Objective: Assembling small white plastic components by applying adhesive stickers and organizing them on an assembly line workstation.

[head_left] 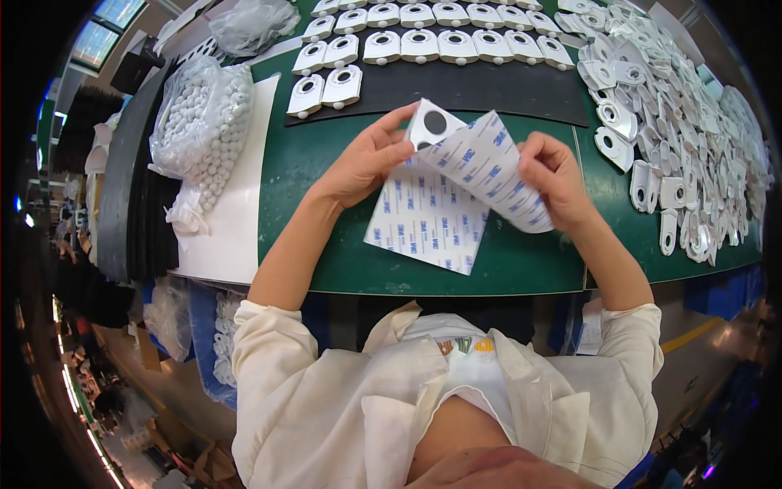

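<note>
My left hand (368,159) pinches the upper left of an adhesive sticker sheet (425,222), white with a repeated blue print. Near those fingers, its white face shows black round stickers (435,122). The right side of the sheet, a curled printed flap (498,173), is bent over toward my right hand (557,173), whose thumb and fingers are closed on its edge. Whether the flap and the lower part are one piece or two layers, I cannot tell. Both hands hold the sheet above the green tabletop (326,257).
Rows of white plastic housings (419,46) stand on a black mat (489,94) at the back. A large heap of white plastic parts (676,155) lies to the right. Left is a clear bag of small white balls (204,114). A blue bin (208,334) sits below the table edge.
</note>
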A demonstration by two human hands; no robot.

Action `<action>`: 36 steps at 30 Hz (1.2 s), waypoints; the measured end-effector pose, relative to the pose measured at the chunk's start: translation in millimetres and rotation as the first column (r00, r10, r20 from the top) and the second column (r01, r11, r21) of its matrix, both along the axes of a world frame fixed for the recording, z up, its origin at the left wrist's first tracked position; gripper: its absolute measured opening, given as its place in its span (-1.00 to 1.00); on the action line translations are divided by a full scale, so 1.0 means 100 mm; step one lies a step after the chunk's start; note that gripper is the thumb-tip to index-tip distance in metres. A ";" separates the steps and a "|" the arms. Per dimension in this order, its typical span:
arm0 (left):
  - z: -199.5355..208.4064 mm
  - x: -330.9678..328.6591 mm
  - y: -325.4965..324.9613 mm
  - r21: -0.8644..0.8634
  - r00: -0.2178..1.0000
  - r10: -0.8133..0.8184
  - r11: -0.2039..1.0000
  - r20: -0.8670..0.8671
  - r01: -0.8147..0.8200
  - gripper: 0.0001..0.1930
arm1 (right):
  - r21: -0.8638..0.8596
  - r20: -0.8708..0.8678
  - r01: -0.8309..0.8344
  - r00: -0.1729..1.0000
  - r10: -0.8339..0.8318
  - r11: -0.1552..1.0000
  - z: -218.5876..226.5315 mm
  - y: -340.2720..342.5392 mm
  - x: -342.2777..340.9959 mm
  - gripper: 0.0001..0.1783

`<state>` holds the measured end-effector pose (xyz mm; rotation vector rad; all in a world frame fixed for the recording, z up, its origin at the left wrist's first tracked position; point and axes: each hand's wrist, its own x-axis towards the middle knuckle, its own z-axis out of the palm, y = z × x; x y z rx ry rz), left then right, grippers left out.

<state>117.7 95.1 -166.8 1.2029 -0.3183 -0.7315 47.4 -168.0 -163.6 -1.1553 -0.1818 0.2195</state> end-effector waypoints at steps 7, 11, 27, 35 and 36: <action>0.08 0.03 0.05 0.304 0.990 -0.082 0.952 0.118 0.043 -0.31 | 0.097 -0.053 0.182 0.983 -0.178 0.978 0.17 -0.28 0.21 -0.71; 0.20 0.14 0.23 0.641 0.927 -0.225 0.767 0.301 -0.022 -0.40 | -0.138 -0.039 0.219 0.973 -0.227 0.966 0.28 -0.46 0.30 -0.52; -0.17 -0.14 -0.13 0.426 0.171 -0.420 0.642 0.891 -0.638 -0.80 | -0.643 -0.214 -0.171 0.976 0.039 0.747 0.16 -0.66 0.41 -0.71; -0.24 -0.16 -0.15 0.363 0.021 -0.494 0.609 0.869 -0.705 -0.70 | -0.641 -0.283 -0.249 0.956 0.078 0.726 0.13 -0.63 0.41 -0.70; -0.24 -0.16 -0.16 0.362 0.019 -0.494 0.611 0.869 -0.704 -0.70 | -0.627 -0.303 -0.252 0.951 0.066 0.737 0.11 -0.63 0.39 -0.70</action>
